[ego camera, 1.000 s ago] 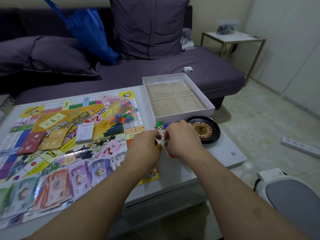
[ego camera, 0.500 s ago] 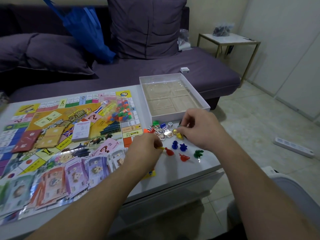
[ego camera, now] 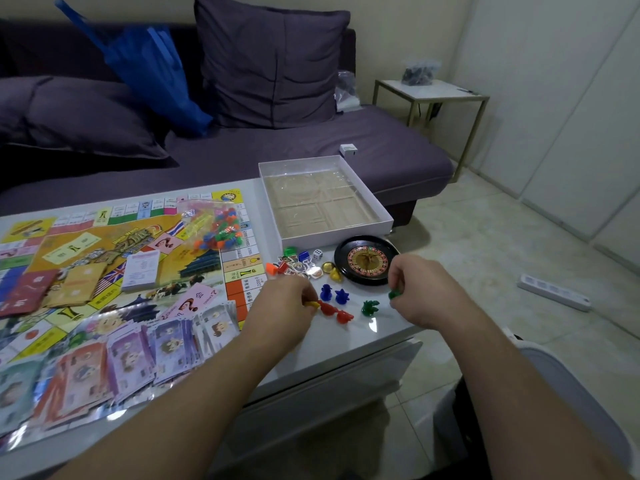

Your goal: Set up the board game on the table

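We see the right hand (ego camera: 420, 292) has moved from the gold tokens to the white counter's (ego camera: 381, 336) edge, fingers now pinching a small green plastic pawn (ego camera: 394, 294) beside the black roulette wheel (ego camera: 366, 260). The left hand (ego camera: 282, 306) still pinches a small yellow plastic piece (ego camera: 311, 304) next to the colourful paper game board (ego camera: 114, 258).

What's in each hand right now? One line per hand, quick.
Left hand: fingers pinch a yellow pawn.
Right hand: fingers pinch a green pawn.
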A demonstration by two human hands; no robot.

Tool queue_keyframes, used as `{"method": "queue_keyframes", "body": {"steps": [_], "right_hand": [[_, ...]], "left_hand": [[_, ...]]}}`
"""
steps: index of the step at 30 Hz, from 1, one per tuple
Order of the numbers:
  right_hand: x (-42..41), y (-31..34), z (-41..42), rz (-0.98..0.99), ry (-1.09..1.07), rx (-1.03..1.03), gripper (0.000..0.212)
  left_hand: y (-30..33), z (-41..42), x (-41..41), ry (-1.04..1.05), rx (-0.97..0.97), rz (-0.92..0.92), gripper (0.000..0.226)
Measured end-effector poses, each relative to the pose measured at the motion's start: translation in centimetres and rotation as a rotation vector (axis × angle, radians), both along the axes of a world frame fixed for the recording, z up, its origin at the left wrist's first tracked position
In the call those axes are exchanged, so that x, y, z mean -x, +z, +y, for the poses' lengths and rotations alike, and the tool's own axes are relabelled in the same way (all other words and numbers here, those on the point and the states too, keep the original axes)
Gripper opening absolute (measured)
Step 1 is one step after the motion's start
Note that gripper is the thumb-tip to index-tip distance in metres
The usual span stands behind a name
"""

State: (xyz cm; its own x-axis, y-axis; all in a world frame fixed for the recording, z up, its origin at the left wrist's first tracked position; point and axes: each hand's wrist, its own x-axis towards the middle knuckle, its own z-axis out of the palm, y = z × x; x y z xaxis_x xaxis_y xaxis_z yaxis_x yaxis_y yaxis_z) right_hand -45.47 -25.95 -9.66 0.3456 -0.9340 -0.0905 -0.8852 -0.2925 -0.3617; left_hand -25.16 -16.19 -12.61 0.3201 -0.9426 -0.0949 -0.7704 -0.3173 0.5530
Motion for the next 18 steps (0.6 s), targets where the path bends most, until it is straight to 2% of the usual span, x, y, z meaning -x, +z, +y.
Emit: {"method": "queue_keyframes", "body": {"steps": [7,14,18], "right_hand": [[-0.9,-1.3,-0.1,0.012,0.011,-0.028,0.028],[-0.6,-0.6,0.0,-0.013,0.022,-0.046,0.04],[-0.3,0.4,0.3,-0.062,-0.063,0.017,0.035]], "left_hand": [[0.0,-0.1,0.8,0.003,0.041,-0.002,0.025],[-0.3,0.3,0.1,0.018,0.033,0.012,0.029],[-0.1,0.4,-1.2,0.123,0.048,0.052,0.031]]}}
